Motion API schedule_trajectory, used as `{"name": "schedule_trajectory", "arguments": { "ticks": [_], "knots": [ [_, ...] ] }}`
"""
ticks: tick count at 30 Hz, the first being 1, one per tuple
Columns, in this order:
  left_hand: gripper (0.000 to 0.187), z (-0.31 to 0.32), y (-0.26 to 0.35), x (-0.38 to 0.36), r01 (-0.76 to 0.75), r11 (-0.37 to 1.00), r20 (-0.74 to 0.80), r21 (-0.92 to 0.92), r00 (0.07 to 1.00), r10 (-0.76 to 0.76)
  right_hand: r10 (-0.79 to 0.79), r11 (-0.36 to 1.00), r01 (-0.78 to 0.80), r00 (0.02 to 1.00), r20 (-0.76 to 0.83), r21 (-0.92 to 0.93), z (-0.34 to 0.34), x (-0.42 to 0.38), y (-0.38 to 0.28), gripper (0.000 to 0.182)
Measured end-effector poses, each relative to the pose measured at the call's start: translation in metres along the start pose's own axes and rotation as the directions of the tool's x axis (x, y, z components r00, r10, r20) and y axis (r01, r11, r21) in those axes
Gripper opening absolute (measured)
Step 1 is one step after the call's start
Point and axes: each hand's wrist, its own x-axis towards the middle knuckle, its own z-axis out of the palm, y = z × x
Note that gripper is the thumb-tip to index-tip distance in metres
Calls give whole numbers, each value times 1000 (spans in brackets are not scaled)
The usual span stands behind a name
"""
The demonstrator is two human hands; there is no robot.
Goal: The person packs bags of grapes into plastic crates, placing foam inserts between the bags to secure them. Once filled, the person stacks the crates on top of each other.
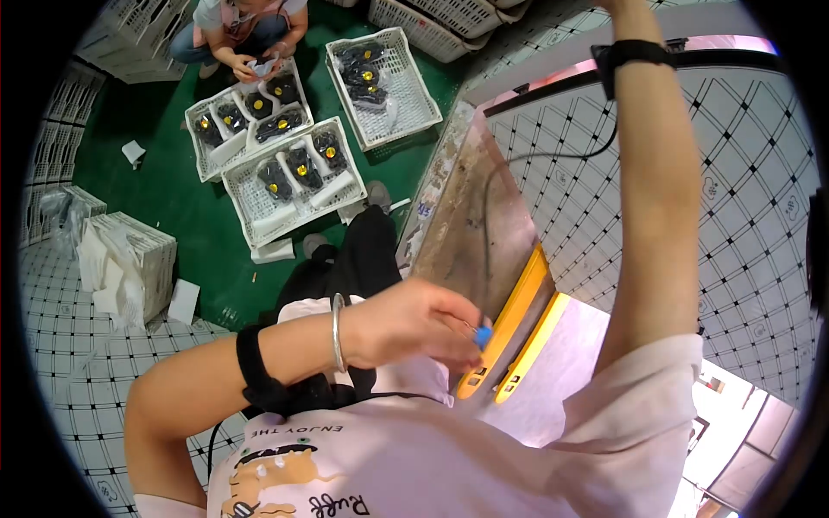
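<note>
In front of my shirt, my left hand [414, 326] is closed, its fingers pinching a small blue object [482, 337]. A metal bangle [338, 332] circles that wrist. My right arm [658, 181] reaches up past the top edge, with a black strap [639, 56] on the wrist. Only the base of my right hand [615, 3] shows; its fingers and anything they hold are out of frame.
A co-worker [246, 34] crouches at the top, holding something small over a white crate [203, 155]. Two more crates [259, 229] [380, 138] hold black bundles with yellow labels. Yellow forks [505, 319] lie beside a patterned panel [570, 207]. White boxes [155, 268] stand at the left.
</note>
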Motion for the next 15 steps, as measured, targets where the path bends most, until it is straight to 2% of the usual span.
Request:
{"name": "schedule_trajectory", "arguments": {
  "ticks": [1,2,3,7,9,10,11,13,15],
  "knots": [
    [34,9,1,-1,8,1000,8,-16,1000,-8,39,999,-44,981,190,21,-20,19,31,23],
    [33,18,2,-3,18,999,16,-32,1000,-18,103,994,-107,976,190,11,-8,11,52,22],
    [33,25,2,-3,28,999,25,-47,999,-27,76,995,-74,997,-35,62,6,0,74,20],
    [29,30,0,4,46,997,10,-57,999,-46,148,977,-139,988,-44,163,47,-32,140,19],
    [30,25,-6,7,21,992,-3,-126,1000,-22,179,963,-166,983,-42,214,52,-39,177,20],
    [31,23,-10,9,8,986,-12,-164,1000,-10,180,953,-197,979,94,229,52,-39,198,21],
    [30,22,-13,9,23,988,-12,-150,1000,-25,240,950,-225,970,-45,216,75,-58,196,21],
    [28,20,-19,12,51,992,-9,-119,999,-53,235,924,-235,971,39,300,79,-62,220,21],
    [26,19,-27,22,57,998,42,-11,998,-56,210,901,-206,977,31,382,82,-59,229,16]
  ]
}}
